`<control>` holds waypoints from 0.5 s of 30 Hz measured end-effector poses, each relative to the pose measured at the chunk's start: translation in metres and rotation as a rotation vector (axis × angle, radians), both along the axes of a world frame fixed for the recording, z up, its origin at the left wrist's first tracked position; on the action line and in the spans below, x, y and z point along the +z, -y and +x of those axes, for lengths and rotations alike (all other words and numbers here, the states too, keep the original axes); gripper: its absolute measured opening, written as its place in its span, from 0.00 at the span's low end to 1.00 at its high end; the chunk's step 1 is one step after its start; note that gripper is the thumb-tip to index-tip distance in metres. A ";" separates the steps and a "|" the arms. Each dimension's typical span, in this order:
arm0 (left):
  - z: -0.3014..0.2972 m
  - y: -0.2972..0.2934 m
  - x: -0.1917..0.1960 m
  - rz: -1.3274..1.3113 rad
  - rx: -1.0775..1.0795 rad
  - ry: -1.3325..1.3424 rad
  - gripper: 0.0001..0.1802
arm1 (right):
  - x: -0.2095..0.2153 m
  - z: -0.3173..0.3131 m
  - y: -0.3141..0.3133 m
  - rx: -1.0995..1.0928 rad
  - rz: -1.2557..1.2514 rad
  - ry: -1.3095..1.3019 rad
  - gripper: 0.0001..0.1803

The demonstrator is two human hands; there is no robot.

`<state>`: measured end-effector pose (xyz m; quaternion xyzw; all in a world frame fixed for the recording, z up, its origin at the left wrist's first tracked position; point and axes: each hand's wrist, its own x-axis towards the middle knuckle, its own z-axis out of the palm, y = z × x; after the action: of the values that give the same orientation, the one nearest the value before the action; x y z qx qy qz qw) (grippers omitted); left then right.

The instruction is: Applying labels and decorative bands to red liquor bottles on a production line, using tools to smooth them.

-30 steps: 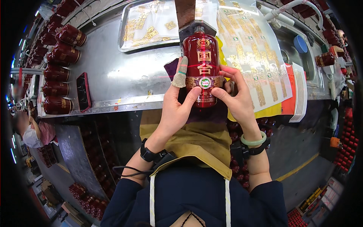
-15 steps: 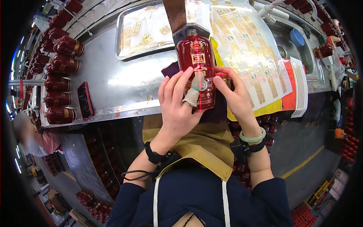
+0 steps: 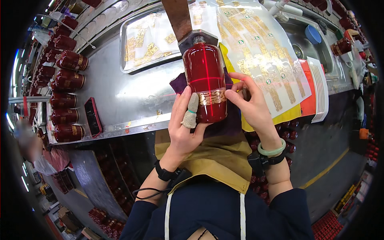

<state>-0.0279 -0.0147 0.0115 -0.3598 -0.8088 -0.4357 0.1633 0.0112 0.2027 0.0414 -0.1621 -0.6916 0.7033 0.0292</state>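
Note:
A dark red glass bottle [image 3: 204, 66] lies at the middle of the bench's near edge, neck pointing away from me. A gold patterned band [image 3: 213, 97] wraps its lower part, and red light lines cross the glass. My left hand [image 3: 185, 128] holds the bottle's left side and base; one finger wears a cloth finger cover [image 3: 189, 114] with a green tie. On the other side, my right hand [image 3: 253, 102] has its thumb against the band's right end and its fingers bent beside the bottle. Something small and dark shows among those fingers; I cannot make it out.
Behind the bottle stands a brownish metal post [image 3: 177, 16]. A metal tray [image 3: 125, 66] of gold pieces is at the back left, clear sheets of gold decals [image 3: 260, 56] at the right. Further out are a phone [image 3: 93, 117], several red bottles [image 3: 64, 98] and a sink [image 3: 330, 66].
The bottle has been turned about its length: gold lettering faced up before, plain red glass and the gold band face up now. My left hand has shifted to the bottle's left side.

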 end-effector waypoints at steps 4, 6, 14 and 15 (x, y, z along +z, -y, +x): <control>0.000 0.001 -0.001 -0.038 -0.001 0.020 0.38 | 0.007 -0.003 0.009 -0.010 -0.093 0.007 0.32; 0.002 0.002 -0.002 -0.052 -0.002 0.021 0.37 | 0.012 -0.004 0.016 0.002 -0.041 0.028 0.36; 0.004 0.004 -0.002 -0.095 -0.008 0.028 0.35 | 0.011 -0.003 0.016 0.026 -0.070 0.073 0.37; 0.004 0.004 -0.002 -0.094 -0.010 0.028 0.35 | 0.012 -0.003 0.017 0.020 -0.086 0.068 0.36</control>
<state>-0.0234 -0.0186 0.0091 -0.3651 -0.8287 -0.4028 0.1327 0.0079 0.1857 0.0534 -0.1803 -0.6630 0.7266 -0.0083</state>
